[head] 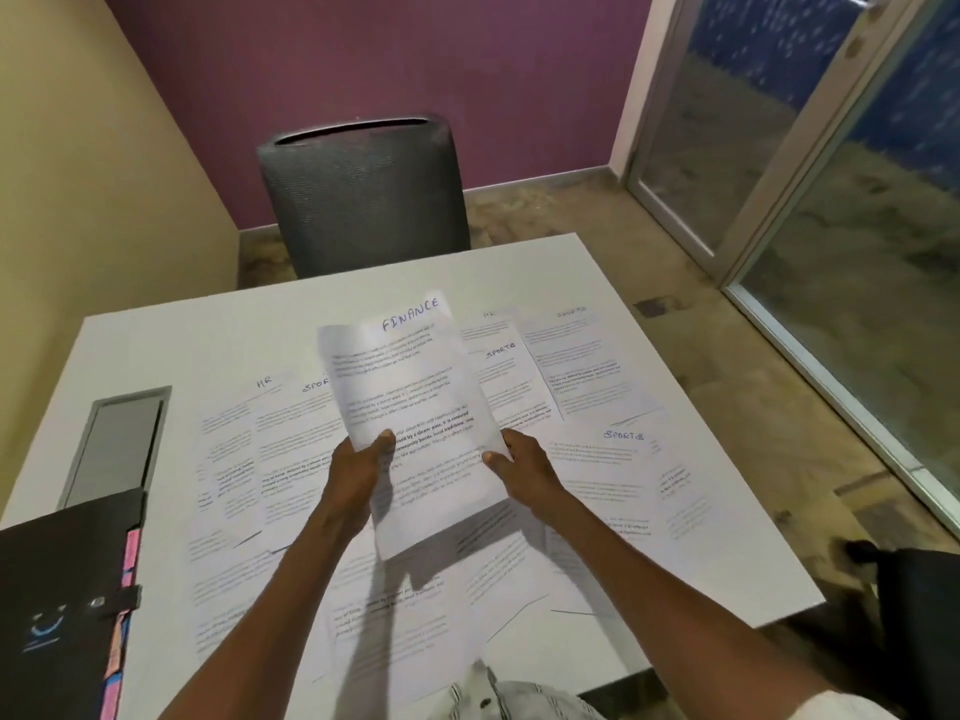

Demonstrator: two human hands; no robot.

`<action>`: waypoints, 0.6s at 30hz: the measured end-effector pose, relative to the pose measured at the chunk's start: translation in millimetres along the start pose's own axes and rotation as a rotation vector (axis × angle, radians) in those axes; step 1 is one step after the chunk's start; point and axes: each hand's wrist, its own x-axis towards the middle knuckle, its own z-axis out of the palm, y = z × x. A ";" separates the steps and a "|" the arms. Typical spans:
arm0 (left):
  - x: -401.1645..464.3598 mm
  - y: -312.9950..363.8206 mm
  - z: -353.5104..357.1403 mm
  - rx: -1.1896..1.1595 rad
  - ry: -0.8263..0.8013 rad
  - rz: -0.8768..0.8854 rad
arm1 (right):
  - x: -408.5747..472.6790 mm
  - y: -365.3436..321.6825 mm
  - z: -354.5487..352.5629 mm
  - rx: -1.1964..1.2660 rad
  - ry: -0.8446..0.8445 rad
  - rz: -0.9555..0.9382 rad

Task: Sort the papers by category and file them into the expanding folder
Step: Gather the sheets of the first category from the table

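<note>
A sheet headed FINANCE (410,387) is lifted above the table, tilted slightly left. My left hand (358,472) pinches its left edge with the thumb on top. My right hand (522,467) grips its right edge. More than one sheet may be in the grip; I cannot tell. Below lie several printed sheets: one headed HR (234,449) at the left, ones headed SPORTS (506,381) behind and another SPORTS sheet (623,475) at the right. The black expanding folder (62,605), with pink tabs showing at its edge, lies closed at the table's front left corner.
The white table (156,345) has a grey cable hatch (117,439) at its left. A dark mesh chair (363,194) stands at the far side. Glass doors (810,163) are to the right, and a dark object (914,589) sits on the floor at the right.
</note>
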 end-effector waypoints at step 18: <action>-55.6 -24.7 -42.8 -0.045 0.275 0.092 | -45.7 120.6 1.0 -0.212 -0.226 0.402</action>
